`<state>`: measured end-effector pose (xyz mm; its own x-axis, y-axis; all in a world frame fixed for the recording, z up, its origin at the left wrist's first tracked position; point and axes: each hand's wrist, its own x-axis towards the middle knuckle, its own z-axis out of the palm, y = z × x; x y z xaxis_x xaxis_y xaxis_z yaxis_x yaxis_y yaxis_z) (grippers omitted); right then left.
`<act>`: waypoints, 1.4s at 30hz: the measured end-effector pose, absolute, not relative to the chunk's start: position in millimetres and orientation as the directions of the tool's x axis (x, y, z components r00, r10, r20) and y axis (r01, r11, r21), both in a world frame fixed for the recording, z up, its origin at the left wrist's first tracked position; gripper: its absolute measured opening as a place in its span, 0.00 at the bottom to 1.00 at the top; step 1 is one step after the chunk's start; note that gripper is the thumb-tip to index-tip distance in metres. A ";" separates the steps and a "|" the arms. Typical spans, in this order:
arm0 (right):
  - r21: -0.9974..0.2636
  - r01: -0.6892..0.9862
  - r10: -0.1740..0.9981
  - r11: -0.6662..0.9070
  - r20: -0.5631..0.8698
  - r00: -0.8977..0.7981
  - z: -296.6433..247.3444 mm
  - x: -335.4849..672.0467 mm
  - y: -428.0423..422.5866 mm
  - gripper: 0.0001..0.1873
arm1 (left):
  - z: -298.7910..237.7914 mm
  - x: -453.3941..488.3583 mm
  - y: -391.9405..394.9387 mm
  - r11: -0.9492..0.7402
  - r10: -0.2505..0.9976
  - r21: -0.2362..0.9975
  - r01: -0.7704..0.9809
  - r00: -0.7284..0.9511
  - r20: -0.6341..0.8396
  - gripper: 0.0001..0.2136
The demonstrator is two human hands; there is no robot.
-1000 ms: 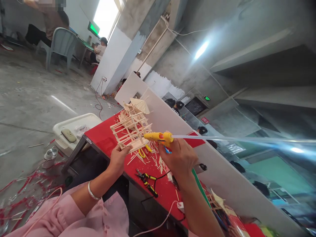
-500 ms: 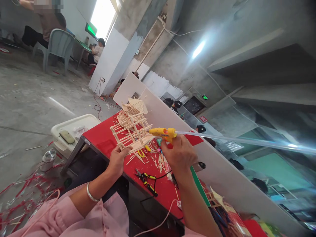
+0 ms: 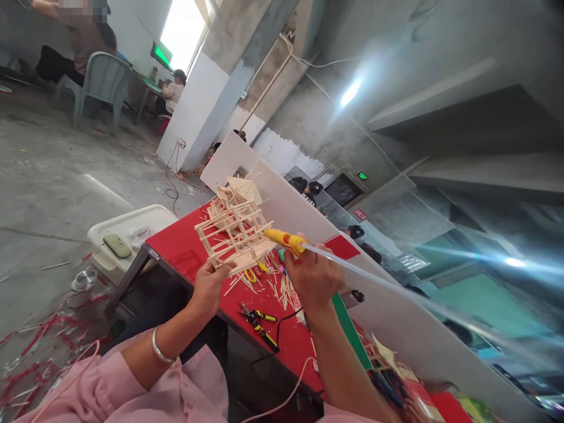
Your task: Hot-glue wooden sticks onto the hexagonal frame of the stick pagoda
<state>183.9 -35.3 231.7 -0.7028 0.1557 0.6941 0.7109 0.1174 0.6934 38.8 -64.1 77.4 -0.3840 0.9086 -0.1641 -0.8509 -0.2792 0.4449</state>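
Note:
My left hand (image 3: pixel 210 286) grips the near corner of a model house frame (image 3: pixel 235 232) made of thin wooden sticks on a flat base. My right hand (image 3: pixel 314 275) is closed round a yellow hot glue gun (image 3: pixel 286 238), its nozzle at the right side of the frame; whether the tip touches the sticks I cannot tell. A long clear glue stick (image 3: pixel 374 270) juts from the back of the gun. Below the hands, cutting pliers (image 3: pixel 259 323) with black and yellow handles lie on the red table (image 3: pixel 185 247), near loose sticks (image 3: pixel 284 291) and yellow-handled scissors (image 3: pixel 251 275).
Behind the frame stands another stick model (image 3: pixel 242 189) beside a white partition (image 3: pixel 304 223). A white plastic tub (image 3: pixel 132 226) and a metal cup (image 3: pixel 83 279) are at the left. Cables cross the table's front. Other people sit farther off.
The glue gun's rear end has tilted downward and to the left, and the glue stick now slopes more steeply. My right hand has shifted slightly left. My left hand keeps its hold on the frame.

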 end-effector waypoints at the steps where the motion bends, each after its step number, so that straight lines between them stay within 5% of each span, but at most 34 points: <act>1: 0.702 0.703 0.137 0.113 0.689 -0.711 232.4 183.4 -36.7 0.15 | 78.1 38.6 -64.4 -0.284 0.908 0.441 -0.851 -0.387 -0.162 0.12; 19: 0.481 0.842 0.239 0.243 0.812 -0.533 218.6 190.7 -27.1 0.15 | 82.3 38.3 -68.1 -0.258 0.919 0.420 -0.870 -0.355 -0.171 0.13; 25: 0.187 0.910 0.419 0.370 0.841 -0.343 226.7 188.5 -35.0 0.17 | 79.9 36.2 -65.5 -0.263 0.907 0.426 -0.866 -0.373 -0.197 0.13; 28: 0.069 0.948 0.516 0.310 0.826 -0.229 234.1 187.4 -33.9 0.20 | 79.2 35.4 -64.6 -0.242 0.916 0.401 -0.884 -0.344 -0.205 0.14; 36: 0.255 0.945 0.385 0.206 0.866 -0.318 246.3 183.1 -14.9 0.17 | 75.6 37.8 -63.0 -0.145 0.946 0.314 -0.938 -0.224 -0.234 0.13; 42: 0.351 0.920 0.405 0.173 0.826 -0.391 248.0 173.3 -12.4 0.16 | 77.1 36.5 -63.8 -0.107 0.944 0.257 -0.961 -0.179 -0.278 0.09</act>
